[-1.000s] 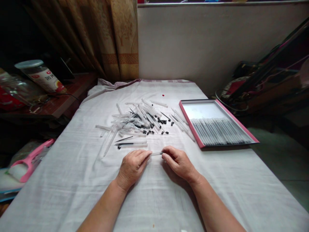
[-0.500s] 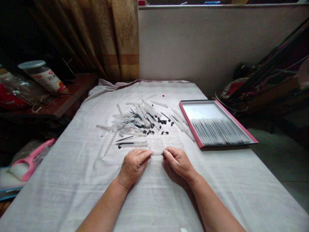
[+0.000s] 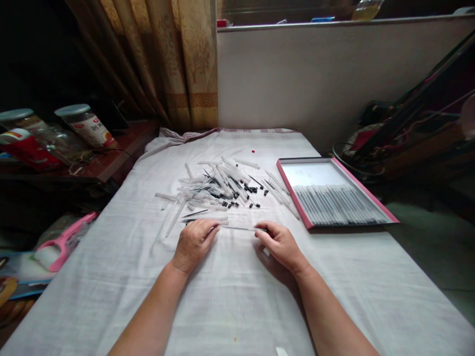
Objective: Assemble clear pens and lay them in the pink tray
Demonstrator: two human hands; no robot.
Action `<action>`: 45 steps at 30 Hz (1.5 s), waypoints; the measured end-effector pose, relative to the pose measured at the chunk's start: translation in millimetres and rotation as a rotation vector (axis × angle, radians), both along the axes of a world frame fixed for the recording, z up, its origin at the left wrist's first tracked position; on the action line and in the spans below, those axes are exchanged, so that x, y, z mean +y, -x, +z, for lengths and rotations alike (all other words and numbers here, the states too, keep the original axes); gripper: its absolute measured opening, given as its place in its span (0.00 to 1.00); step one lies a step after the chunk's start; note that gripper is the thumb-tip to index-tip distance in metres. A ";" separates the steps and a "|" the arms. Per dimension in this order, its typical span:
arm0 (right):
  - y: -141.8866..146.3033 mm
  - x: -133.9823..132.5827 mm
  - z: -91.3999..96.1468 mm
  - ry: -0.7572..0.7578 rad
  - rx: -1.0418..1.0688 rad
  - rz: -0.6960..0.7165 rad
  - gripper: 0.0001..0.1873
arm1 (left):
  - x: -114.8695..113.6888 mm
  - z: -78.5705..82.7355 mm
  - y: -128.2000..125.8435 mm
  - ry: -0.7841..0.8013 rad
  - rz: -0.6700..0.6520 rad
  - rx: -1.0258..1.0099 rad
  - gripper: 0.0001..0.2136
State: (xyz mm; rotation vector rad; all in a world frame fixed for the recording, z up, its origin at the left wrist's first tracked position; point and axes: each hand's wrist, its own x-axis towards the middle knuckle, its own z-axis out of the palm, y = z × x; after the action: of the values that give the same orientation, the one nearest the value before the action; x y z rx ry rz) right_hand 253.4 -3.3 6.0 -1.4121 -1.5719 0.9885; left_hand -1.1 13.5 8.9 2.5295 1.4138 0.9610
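My left hand (image 3: pixel 193 243) and my right hand (image 3: pixel 281 244) rest on a white cloth (image 3: pixel 237 296), fingers curled. Between them runs a thin clear pen tube (image 3: pixel 239 228); my right fingertips pinch its right end. My left fingers lie on the near edge of a pile of clear pen barrels, refills and small black caps (image 3: pixel 218 190), closed on a part I cannot make out. A pink-rimmed tray (image 3: pixel 295 198) at the right holds a row of assembled pens (image 3: pixel 336 205).
A tiny red piece (image 3: pixel 253 151) lies far back on the cloth. Jars (image 3: pixel 83 123) stand on a dark shelf at the left, a pink-handled tool (image 3: pixel 63 240) below them. A curtain and wall close the back; cluttered dark objects sit at the right.
Both hands moved forward toward the pile and further apart. The short tube held between the fingertips now shows as a longer thin piece. The camera tilted up slightly.
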 end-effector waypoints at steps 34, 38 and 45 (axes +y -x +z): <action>-3.2 0.1 20.1 0.076 0.359 -0.181 0.13 | -2.6 7.4 -20.6 0.853 0.064 -0.734 0.22; -3.0 0.5 18.5 0.089 0.365 -0.189 0.12 | -3.3 6.1 -19.6 0.859 0.049 -0.742 0.22; -1.5 1.2 17.4 0.091 0.420 -0.220 0.13 | -9.2 9.4 -15.0 0.674 0.000 -0.734 0.13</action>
State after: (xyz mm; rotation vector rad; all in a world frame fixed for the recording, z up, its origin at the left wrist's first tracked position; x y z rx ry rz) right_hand 254.8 -2.1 23.4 -1.3010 -1.0545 1.1447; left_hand 13.9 4.3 18.4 1.4756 1.2069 1.0251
